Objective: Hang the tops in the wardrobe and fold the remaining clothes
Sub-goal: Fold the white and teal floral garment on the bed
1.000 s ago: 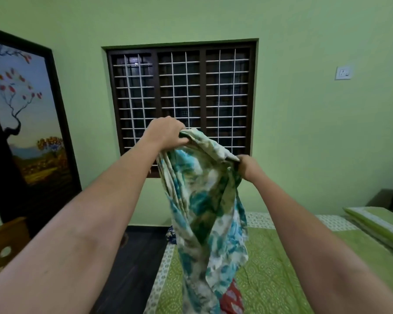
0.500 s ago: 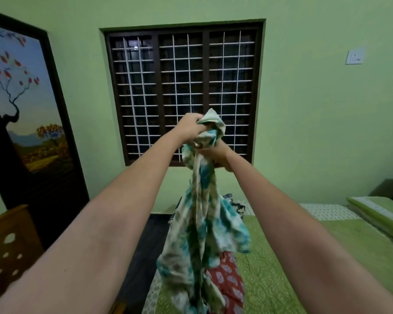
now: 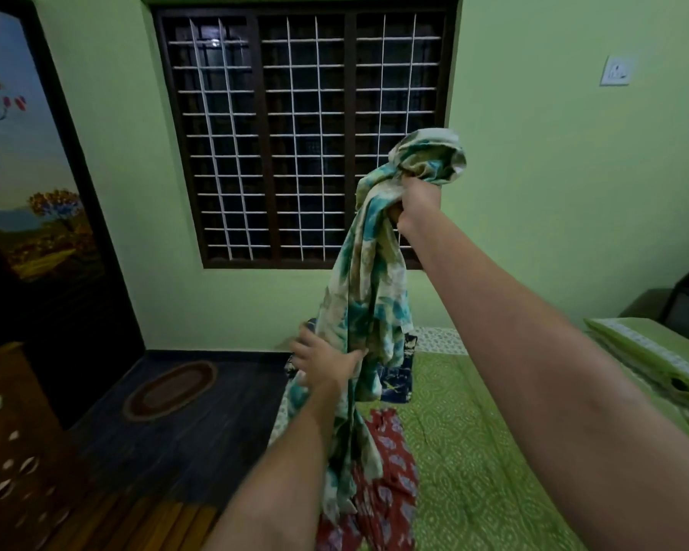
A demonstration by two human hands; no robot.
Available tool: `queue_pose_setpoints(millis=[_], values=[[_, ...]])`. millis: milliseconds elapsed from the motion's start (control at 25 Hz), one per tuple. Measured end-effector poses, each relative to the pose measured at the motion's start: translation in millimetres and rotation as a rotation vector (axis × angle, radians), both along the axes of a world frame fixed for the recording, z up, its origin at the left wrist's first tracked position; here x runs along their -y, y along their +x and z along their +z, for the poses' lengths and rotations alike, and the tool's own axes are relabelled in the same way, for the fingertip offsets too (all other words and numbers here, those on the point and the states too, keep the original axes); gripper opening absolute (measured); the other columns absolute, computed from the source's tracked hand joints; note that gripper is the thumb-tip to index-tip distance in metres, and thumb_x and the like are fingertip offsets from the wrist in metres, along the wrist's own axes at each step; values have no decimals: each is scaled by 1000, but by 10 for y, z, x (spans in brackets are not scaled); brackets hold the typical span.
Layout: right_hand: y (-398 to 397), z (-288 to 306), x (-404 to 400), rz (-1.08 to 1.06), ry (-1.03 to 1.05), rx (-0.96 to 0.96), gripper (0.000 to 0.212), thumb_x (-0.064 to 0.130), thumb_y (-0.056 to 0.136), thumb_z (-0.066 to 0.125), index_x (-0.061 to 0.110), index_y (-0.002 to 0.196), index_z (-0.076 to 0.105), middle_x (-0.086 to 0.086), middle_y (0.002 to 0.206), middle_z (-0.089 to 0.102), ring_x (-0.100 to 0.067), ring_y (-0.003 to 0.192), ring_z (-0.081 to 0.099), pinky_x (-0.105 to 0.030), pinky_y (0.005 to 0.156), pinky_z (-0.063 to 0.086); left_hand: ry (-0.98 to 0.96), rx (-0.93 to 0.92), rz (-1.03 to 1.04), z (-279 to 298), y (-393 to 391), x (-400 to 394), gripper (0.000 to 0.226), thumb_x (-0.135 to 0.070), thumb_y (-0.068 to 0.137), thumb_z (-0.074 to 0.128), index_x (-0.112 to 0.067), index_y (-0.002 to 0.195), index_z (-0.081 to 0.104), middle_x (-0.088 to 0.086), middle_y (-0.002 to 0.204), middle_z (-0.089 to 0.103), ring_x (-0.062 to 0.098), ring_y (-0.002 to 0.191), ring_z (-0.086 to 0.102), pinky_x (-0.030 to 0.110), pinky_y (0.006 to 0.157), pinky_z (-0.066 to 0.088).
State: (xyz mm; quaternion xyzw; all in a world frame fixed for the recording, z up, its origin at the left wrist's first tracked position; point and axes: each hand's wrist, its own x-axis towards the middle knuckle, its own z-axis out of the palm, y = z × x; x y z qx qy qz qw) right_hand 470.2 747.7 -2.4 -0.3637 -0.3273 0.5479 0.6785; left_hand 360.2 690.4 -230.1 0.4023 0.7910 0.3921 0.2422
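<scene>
A teal and cream printed garment (image 3: 368, 296) hangs bunched in the air in front of the window. My right hand (image 3: 416, 202) grips its top end, raised high at the right of the window. My left hand (image 3: 321, 361) is lower down, fingers spread, thumb and palm against the hanging cloth at its middle. Under it a red printed garment (image 3: 382, 479) and a dark blue printed garment (image 3: 398, 375) lie on the green bedspread (image 3: 474, 451).
A barred dark-framed window (image 3: 299, 133) is straight ahead. A dark wardrobe door (image 3: 28, 192) with a painted tree stands at the left. An oval mat (image 3: 172, 389) lies on the dark floor. A wooden headboard (image 3: 13, 451) is at the lower left, a green pillow (image 3: 653, 359) at the right.
My hands were together at the garment's top. My left hand has let go and dropped to the cloth's middle, while my right hand carried the top end up and right.
</scene>
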Motion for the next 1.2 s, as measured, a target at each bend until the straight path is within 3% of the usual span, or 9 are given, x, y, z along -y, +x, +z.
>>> queue_pose_setpoints(millis=[280, 480, 600, 720, 800, 880, 920, 1040, 1200], values=[[722, -21, 37, -243, 31, -171, 12, 3, 94, 47, 4, 100, 58, -8, 92, 61, -22, 77, 63, -34, 70, 56, -196, 77, -244, -102, 74, -530, 34, -19, 99, 40, 1, 123, 54, 20, 124, 57, 35, 114, 54, 42, 99, 43], [1276, -950, -153, -64, -392, 667, 45, 12, 82, 62, 1, 124, 52, -14, 123, 56, -29, 104, 59, -35, 78, 51, -78, 697, -482, 594, 154, -416, 36, -27, 101, 36, -8, 84, 62, 9, 68, 68, 23, 60, 64, 22, 52, 49], [976, -1421, 43, 214, -443, 1125, 16, 2, 84, 50, 9, 94, 59, -10, 92, 58, -18, 79, 57, -29, 67, 49, -40, 752, -492, 849, 427, -492, 36, -30, 97, 35, -10, 84, 61, 12, 80, 67, 26, 69, 61, 28, 62, 49], [755, -1715, 203, 484, -460, 1237, 31, 6, 79, 52, 14, 109, 54, -8, 103, 57, -23, 93, 60, -33, 81, 52, 12, 681, -512, 922, 646, -466, 37, -31, 99, 31, -12, 81, 56, 10, 81, 64, 21, 68, 57, 26, 61, 47], [718, -1896, 167, 232, -408, 1422, 51, 14, 83, 58, 10, 129, 38, -13, 130, 42, -34, 112, 52, -39, 88, 47, 74, 647, -459, 879, 686, -501, 37, -34, 101, 30, -10, 85, 54, 13, 89, 63, 20, 69, 57, 29, 68, 49], [666, -2028, 188, -153, -395, 1516, 40, 21, 90, 53, 3, 124, 40, -17, 127, 47, -35, 107, 56, -37, 82, 46, 151, 738, -347, 828, 683, -522, 39, -38, 101, 29, -7, 101, 53, 13, 93, 61, 21, 71, 59, 32, 68, 53], [625, -2083, 203, -105, -449, 1443, 35, 31, 95, 45, 3, 115, 49, -17, 113, 59, -31, 95, 63, -32, 73, 47, 195, 810, -296, 829, 686, -519, 40, -39, 101, 29, -6, 108, 52, 11, 92, 59, 21, 71, 60, 32, 64, 54], [494, -2204, 328, 488, -666, 751, 88, 71, 91, 4, 4, 84, 60, -10, 57, 63, -12, 37, 50, -15, 39, 34, 266, 939, -222, 860, 743, -435, 35, -36, 102, 30, -6, 111, 47, 8, 90, 53, 18, 68, 58, 27, 62, 55], [368, -2332, 104, 307, -459, 32, 90, 79, 84, 14, 9, 110, 64, -19, 99, 69, -16, 69, 69, -23, 60, 56, 316, 1008, -189, 878, 758, -266, 33, -32, 102, 31, -6, 116, 45, 9, 97, 53, 17, 70, 59, 29, 73, 57]])
